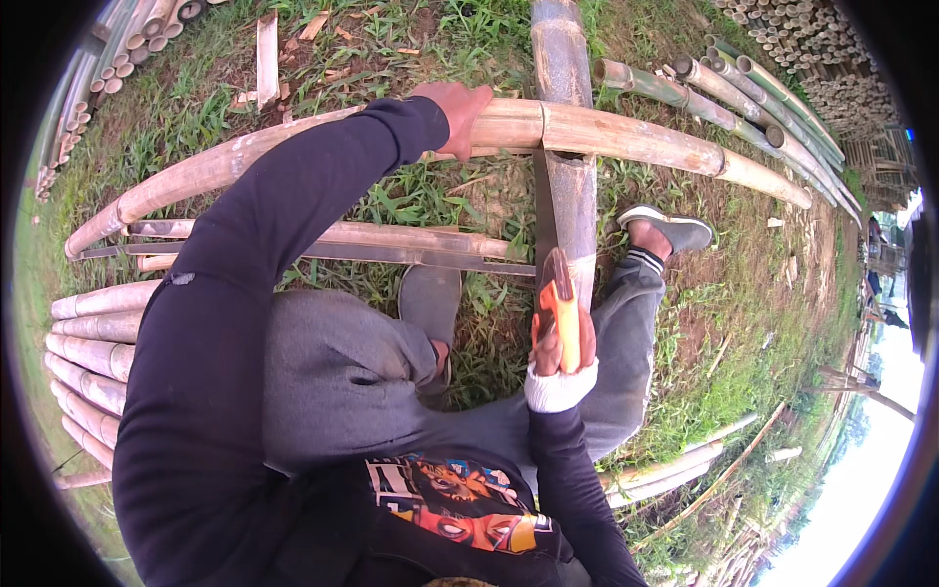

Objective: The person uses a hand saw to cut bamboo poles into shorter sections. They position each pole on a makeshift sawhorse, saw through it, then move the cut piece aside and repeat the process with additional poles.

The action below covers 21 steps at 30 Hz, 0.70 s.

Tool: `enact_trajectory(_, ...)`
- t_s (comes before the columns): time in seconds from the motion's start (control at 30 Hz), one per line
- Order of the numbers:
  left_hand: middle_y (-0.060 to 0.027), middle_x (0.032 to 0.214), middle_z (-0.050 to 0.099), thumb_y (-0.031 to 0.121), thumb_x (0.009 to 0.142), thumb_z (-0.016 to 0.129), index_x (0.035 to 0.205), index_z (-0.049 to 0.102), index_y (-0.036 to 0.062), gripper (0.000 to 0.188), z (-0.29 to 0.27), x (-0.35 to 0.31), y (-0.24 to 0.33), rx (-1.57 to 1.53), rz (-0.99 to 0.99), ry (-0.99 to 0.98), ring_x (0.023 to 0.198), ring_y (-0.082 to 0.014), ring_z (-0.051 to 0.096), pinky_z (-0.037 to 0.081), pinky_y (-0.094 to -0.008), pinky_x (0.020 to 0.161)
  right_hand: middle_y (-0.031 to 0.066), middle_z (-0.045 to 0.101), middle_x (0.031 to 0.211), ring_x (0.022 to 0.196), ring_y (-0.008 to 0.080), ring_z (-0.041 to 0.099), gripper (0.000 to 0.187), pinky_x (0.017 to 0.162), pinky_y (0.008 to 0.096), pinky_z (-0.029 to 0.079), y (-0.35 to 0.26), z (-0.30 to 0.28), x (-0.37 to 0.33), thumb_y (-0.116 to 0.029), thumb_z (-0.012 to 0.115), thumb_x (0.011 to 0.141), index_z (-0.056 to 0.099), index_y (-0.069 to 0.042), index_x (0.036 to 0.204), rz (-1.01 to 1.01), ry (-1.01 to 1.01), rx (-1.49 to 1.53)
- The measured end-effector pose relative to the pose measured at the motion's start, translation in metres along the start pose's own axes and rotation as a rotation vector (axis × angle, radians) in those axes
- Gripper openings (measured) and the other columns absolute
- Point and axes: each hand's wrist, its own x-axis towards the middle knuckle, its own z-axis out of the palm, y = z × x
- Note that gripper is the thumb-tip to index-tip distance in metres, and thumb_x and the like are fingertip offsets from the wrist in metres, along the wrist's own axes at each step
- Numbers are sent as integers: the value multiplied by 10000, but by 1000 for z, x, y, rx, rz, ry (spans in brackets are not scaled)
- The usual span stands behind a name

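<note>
My left hand (456, 115) is closed around a long tan bamboo pole (631, 143), which lies crosswise in front of me. The pole rests over a thicker, greyish bamboo pole (561, 49) that runs away from me. Lower down, my right hand (564, 344), with a white cuff at its wrist, grips the orange handle (561, 315) of a handsaw. The saw's dark blade (546, 217) stretches forward to the tan pole, close to a line across it just right of my left hand. Whether its teeth are in the bamboo I cannot tell.
Split bamboo lengths (421, 240) lie between my legs and the tan pole. Several bamboo poles (93, 357) are at the left, and more poles (729, 93) lie at the far right. My shoes (675, 233) stand on grassy ground, with wood scraps (267, 59) farther off.
</note>
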Motion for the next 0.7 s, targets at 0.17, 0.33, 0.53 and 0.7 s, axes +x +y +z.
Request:
enact_trajectory(0.17,-193,943,731,313,700,861,1302,492,78,743,-4,-7,5,28,-12,35,890,-399,726,587,-512,718,141,660,1155,964,178,618,446,850,314,524,8,68,155,-134,635,1008,541,30,1412,-217,-1,167)
enact_trajectory(0.33,-198,988,731,293,714,885,1253,520,60,691,-6,-6,9,27,-57,-2,915,-410,725,588,-518,787,213,649,1264,1100,246,665,581,926,342,555,16,15,29,-246,665,976,484,67,1431,-21,74,165)
enact_trajectory(0.53,-199,949,722,294,696,888,1253,513,55,713,-2,-3,7,15,-44,10,883,-393,726,590,-508,749,259,622,1322,1146,291,675,650,959,360,558,10,-15,-47,-363,637,1001,445,73,1443,-31,32,187)
enact_trajectory(0.7,-209,952,722,315,700,851,1288,480,68,738,-4,-2,7,33,-24,25,886,-423,713,579,-519,750,123,666,1161,902,179,636,463,801,299,538,20,62,132,-206,662,1018,543,33,1397,-93,19,258)
